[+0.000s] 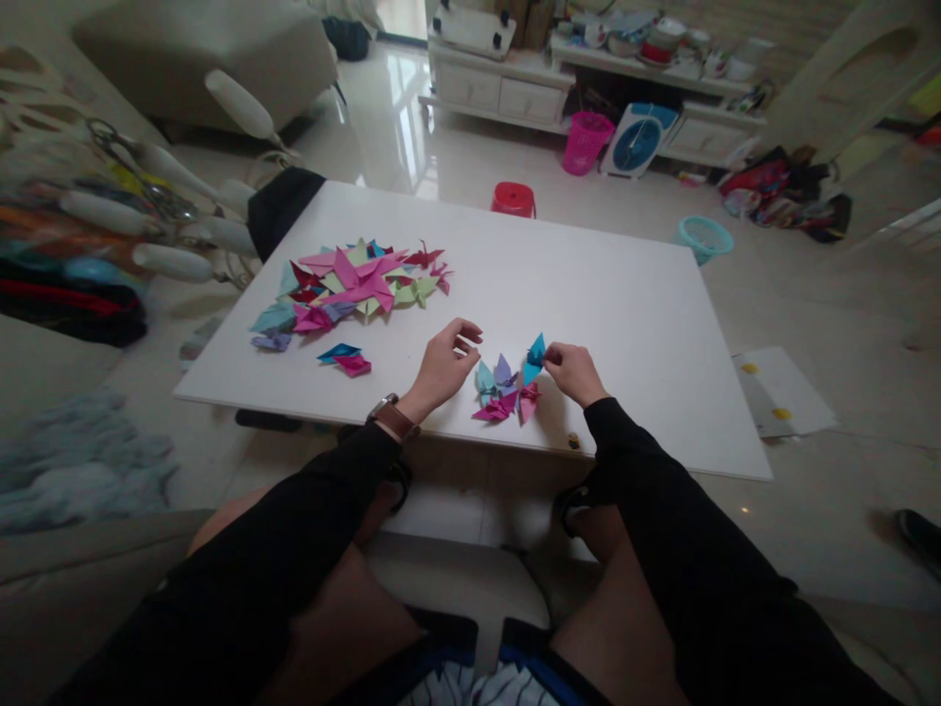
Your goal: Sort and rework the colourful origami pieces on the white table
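Observation:
Pinched in the fingers of my right hand (574,371) is a blue origami crane (535,360), held above the table near its front edge. Just below and left of it lies a small cluster of folded paper cranes: a light teal one (485,382), a lavender one (504,373), a magenta one (497,408) and a pink one (528,401). My left hand (445,365) hovers left of the cluster, fingers apart and slightly curled, with nothing in it. Farther left sit a dark blue folded piece (339,352) and a magenta folded piece (354,365).
A large heap of colourful origami (360,279) covers the left part of the white table (624,294). A tiny dark and yellow object (573,441) lies at the front edge. Beyond the table stand a red stool (513,199), a pink basket (586,142) and a teal basket (704,237).

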The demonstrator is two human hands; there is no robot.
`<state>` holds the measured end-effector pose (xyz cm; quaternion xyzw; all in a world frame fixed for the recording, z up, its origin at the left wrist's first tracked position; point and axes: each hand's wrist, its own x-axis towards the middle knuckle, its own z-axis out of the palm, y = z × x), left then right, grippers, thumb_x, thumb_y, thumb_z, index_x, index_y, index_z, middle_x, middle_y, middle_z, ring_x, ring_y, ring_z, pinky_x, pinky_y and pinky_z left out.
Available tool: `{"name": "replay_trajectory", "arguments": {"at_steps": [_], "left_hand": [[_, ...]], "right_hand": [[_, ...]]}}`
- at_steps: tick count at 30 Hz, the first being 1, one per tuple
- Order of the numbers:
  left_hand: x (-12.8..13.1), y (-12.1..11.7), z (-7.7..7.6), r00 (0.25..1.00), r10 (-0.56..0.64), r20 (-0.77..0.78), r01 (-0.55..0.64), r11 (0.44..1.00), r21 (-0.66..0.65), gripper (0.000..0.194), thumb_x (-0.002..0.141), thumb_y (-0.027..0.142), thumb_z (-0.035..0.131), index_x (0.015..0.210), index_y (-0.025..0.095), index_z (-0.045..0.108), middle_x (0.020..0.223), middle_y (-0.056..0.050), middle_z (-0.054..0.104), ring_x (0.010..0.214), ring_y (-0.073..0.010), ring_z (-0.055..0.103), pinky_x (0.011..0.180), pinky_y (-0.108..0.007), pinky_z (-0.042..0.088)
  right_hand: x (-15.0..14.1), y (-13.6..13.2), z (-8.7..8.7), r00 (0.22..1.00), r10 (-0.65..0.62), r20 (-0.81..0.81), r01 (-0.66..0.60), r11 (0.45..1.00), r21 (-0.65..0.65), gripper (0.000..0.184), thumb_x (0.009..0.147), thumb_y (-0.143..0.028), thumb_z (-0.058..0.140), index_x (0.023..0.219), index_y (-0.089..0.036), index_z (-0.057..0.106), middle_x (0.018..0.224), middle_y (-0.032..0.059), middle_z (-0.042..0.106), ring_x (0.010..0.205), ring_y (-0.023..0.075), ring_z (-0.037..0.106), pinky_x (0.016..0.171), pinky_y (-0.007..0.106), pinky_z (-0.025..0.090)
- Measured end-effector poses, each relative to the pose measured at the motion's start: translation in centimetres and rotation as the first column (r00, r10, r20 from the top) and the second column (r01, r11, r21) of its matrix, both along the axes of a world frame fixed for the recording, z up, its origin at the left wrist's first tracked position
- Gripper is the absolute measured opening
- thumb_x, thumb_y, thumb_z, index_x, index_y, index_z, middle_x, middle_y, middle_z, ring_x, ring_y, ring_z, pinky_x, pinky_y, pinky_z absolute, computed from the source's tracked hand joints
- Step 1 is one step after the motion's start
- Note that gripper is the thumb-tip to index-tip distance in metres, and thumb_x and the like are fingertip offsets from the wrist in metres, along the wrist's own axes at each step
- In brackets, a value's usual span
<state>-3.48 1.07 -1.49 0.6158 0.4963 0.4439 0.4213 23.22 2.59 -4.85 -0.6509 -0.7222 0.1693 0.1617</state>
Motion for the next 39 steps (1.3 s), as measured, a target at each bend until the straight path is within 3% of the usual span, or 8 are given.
{"name": "replay_trajectory", "arguments": {"at_steps": [7,13,21,26,33,39], "left_hand": [[-0.4,0.1,0.2,1.000,0.008,0.009,-0.008,1.000,0.005,0.027,0.076,0.006,0.058,0.099,0.019,0.061,0.097,-0.004,0.070,0.074,-0.0128,0.065,0.064,-0.026,0.052],[-0.8,0.2,0.2,1.000,0.004,-0.008,-0.004,1.000,0.003,0.025,0.076,0.006,0.057,0.097,0.019,0.062,0.097,-0.004,0.070,0.074,-0.0128,0.064,0.065,-0.027,0.052],[-1.1,0.4,-0.2,0.999,-0.014,-0.045,0.015,1.000,0.012,0.024,0.076,0.008,0.057,0.097,0.019,0.063,0.096,-0.004,0.071,0.075,-0.0142,0.065,0.068,-0.028,0.053],[-1.7,0.7,-0.2,0.980,-0.037,-0.196,0.026,0.998,-0.054,0.020,0.079,0.010,0.058,0.096,0.018,0.065,0.095,-0.005,0.073,0.076,-0.0162,0.066,0.072,-0.030,0.053],[-4.4,2.3,-1.0,0.845,-0.057,-0.531,-0.025,0.989,-0.146,0.025,0.087,0.021,0.058,0.110,0.015,0.068,0.109,-0.011,0.076,0.097,-0.0238,0.070,0.089,-0.036,0.053],[-8.1,3.7,-2.0,0.603,-0.070,-0.795,-0.192,0.954,-0.230,0.048,0.092,0.037,0.055,0.130,0.010,0.064,0.136,-0.020,0.066,0.129,-0.0326,0.060,0.107,-0.040,0.047]], "right_hand": [[-1.6,0.4,-1.4,0.998,0.034,0.051,-0.031,0.997,-0.064,0.012,0.087,-0.017,0.065,0.086,-0.018,0.077,0.087,0.0079,0.079,0.081,0.0191,0.069,0.075,0.028,0.045],[-1.5,0.5,-1.5,0.999,0.000,0.044,0.005,0.994,-0.109,0.020,0.085,-0.010,0.063,0.099,-0.016,0.076,0.089,0.0081,0.079,0.084,0.0191,0.072,0.080,0.027,0.049],[-1.4,0.1,0.2,0.998,0.003,0.065,0.003,0.995,-0.100,0.023,0.087,-0.011,0.060,0.104,-0.015,0.074,0.095,0.0092,0.079,0.085,0.0198,0.072,0.081,0.030,0.051],[-1.0,-0.4,1.7,0.998,0.010,0.057,-0.006,0.997,-0.075,0.019,0.087,-0.017,0.062,0.101,-0.016,0.075,0.096,0.0088,0.079,0.085,0.0202,0.072,0.081,0.031,0.051],[0.1,-1.2,1.7,0.993,0.049,0.107,-0.041,0.996,-0.079,0.017,0.088,-0.024,0.062,0.098,-0.019,0.075,0.099,0.0071,0.080,0.086,0.0221,0.072,0.081,0.034,0.051],[0.8,-1.6,1.9,0.986,0.068,0.155,-0.051,0.993,-0.107,0.017,0.091,-0.027,0.059,0.095,-0.021,0.074,0.101,0.0066,0.079,0.088,0.0218,0.072,0.080,0.034,0.049]]}}
